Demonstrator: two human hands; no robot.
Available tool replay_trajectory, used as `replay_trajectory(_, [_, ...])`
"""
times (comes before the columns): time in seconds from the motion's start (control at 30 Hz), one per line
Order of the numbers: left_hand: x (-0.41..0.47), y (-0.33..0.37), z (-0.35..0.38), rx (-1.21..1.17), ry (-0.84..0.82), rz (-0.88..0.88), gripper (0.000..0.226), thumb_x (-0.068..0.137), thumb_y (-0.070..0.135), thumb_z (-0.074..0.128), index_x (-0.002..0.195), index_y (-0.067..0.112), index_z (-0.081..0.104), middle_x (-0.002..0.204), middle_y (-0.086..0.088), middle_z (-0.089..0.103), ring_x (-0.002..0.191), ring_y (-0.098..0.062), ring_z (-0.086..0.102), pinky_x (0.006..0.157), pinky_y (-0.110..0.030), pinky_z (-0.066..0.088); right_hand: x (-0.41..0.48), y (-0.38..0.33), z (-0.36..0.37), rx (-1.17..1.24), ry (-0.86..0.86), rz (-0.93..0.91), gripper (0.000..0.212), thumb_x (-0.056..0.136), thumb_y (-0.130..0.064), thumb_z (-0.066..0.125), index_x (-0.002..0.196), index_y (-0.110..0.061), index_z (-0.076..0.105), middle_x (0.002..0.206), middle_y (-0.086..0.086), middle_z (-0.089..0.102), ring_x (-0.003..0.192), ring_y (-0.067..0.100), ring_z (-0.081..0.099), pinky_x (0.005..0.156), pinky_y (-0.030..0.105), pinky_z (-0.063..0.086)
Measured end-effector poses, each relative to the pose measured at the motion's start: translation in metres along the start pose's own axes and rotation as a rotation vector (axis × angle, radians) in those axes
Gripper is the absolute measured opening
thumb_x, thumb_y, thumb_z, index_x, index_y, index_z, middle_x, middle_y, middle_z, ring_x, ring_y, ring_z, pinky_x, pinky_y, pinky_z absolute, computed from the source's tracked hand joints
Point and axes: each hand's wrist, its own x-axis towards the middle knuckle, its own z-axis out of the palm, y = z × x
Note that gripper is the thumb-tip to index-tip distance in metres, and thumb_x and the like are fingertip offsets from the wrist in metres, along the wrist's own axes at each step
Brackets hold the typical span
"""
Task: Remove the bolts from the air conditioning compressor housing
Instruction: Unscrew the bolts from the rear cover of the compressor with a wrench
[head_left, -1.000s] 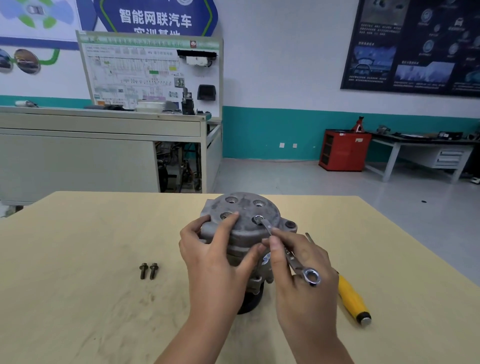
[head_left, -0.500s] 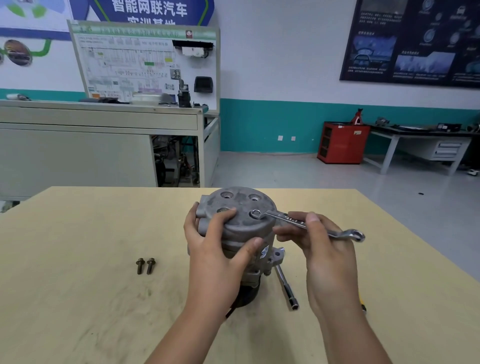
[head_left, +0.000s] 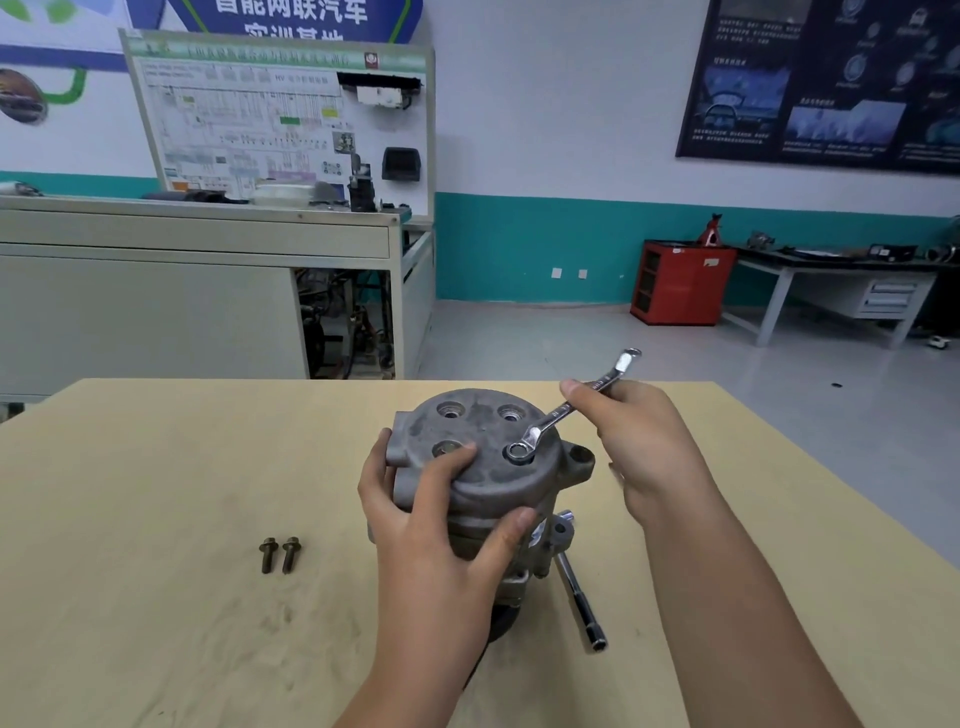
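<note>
Compressor housing (head_left: 488, 467) gripped by left hand (head_left: 431, 525), wrench (head_left: 566, 410) in right hand (head_left: 639, 441)

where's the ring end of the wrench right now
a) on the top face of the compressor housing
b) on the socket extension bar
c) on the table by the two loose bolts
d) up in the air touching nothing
A: the wrench, gripped by the right hand, has its ring end seated at the near-right bolt spot on top of the compressor housing, which the left hand grips.
</note>
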Motion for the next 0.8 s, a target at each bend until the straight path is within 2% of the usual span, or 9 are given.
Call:
replay_trajectory(0.1, [0.000,-0.004,0.002,0.007,0.031,0.017,0.043,0.057,0.057,0.066,0.098,0.055,0.053,0.138,0.023,0.017,0.135,-0.011,0.029,0.095,0.005,0.020,0.005,-0.009,0.010,-0.016,-0.068,0.016,0.016,0.086,-0.021,0.068,0.073,-0.013,0.063,0.062,-0.010,0.063,0.056,-0.003,0.060,0.040,0.012,0.040])
replay_trajectory(0.17, [0.000,-0.005,0.002,0.013,0.036,0.026,0.043,0.056,0.058,0.066,0.098,0.057,0.053,0.138,0.024,0.016,0.137,-0.013,0.029,0.097,0.004,0.021,0.006,-0.013,0.019,-0.076,-0.123,0.022,0.020,0.084,-0.022,0.070,0.068,-0.014,0.061,0.050,-0.010,0.061,0.047,0.002,0.059,0.038,0.019,0.046])
replay_trajectory(0.23, [-0.001,-0.007,0.003,0.019,0.032,0.029,0.044,0.056,0.057,0.067,0.098,0.062,0.052,0.137,0.030,0.015,0.138,-0.012,0.027,0.098,0.001,0.022,0.009,-0.015,0.028,-0.202,-0.156,0.010,0.022,0.081,-0.028,0.071,0.067,-0.015,0.061,0.058,-0.001,0.063,0.061,0.021,0.065,0.060,0.040,0.057])
replay_trajectory(0.3, [-0.001,-0.010,0.003,0.030,0.029,0.046,0.046,0.059,0.051,0.075,0.098,0.062,0.052,0.137,0.031,0.014,0.138,-0.012,0.027,0.098,0.000,0.023,0.007,-0.019,0.038,-0.384,-0.168,-0.067,0.023,0.081,-0.033,0.069,0.071,-0.014,0.062,0.071,0.006,0.065,0.079,0.032,0.064,0.085,0.051,0.051])
replay_trajectory(0.37, [-0.002,-0.013,0.004,0.048,0.030,0.075,0.052,0.061,0.036,0.083,0.099,0.057,0.053,0.142,0.026,0.014,0.138,-0.012,0.027,0.100,-0.001,0.024,0.004,-0.023,0.046,-0.524,-0.169,-0.149,0.027,0.084,-0.036,0.066,0.068,-0.016,0.059,0.070,0.002,0.060,0.085,0.032,0.061,0.089,0.048,0.045])
replay_trajectory(0.43, [-0.002,-0.014,0.005,0.045,0.028,0.081,0.055,0.061,0.030,0.085,0.099,0.056,0.053,0.144,0.024,0.014,0.139,-0.013,0.027,0.102,-0.009,0.028,0.000,-0.025,0.051,-0.619,-0.144,-0.201,0.031,0.086,-0.040,0.063,0.064,-0.020,0.053,0.064,-0.006,0.054,0.081,0.025,0.056,0.082,0.039,0.038])
replay_trajectory(0.6, [-0.002,-0.015,0.006,0.034,0.047,0.099,0.068,0.061,0.037,0.086,0.108,0.066,0.045,0.143,0.028,0.013,0.137,-0.013,0.032,0.103,-0.022,0.039,-0.017,-0.022,0.058,-0.746,-0.083,-0.447,0.026,0.088,-0.043,0.058,0.070,-0.026,0.054,0.072,-0.006,0.049,0.087,0.018,0.049,0.072,0.034,0.020])
replay_trajectory(0.7, [0.000,-0.014,0.006,0.003,0.068,0.114,0.071,0.059,0.044,0.074,0.112,0.067,0.032,0.149,0.007,0.017,0.136,-0.007,0.032,0.099,-0.017,0.040,-0.028,-0.013,0.060,-0.784,-0.010,-0.618,0.016,0.085,-0.044,0.061,0.075,-0.032,0.061,0.078,-0.010,0.044,0.092,0.014,0.044,0.072,0.033,0.015])
replay_trajectory(0.8, [0.002,-0.014,0.009,-0.028,0.090,0.127,0.067,0.060,0.042,0.070,0.112,0.062,0.033,0.146,-0.003,0.024,0.130,-0.009,0.040,0.094,-0.037,0.049,-0.040,0.000,0.057,-0.688,0.120,-0.736,0.009,0.078,-0.037,0.068,0.076,-0.028,0.071,0.077,-0.013,0.047,0.085,0.016,0.047,0.073,0.030,0.014])
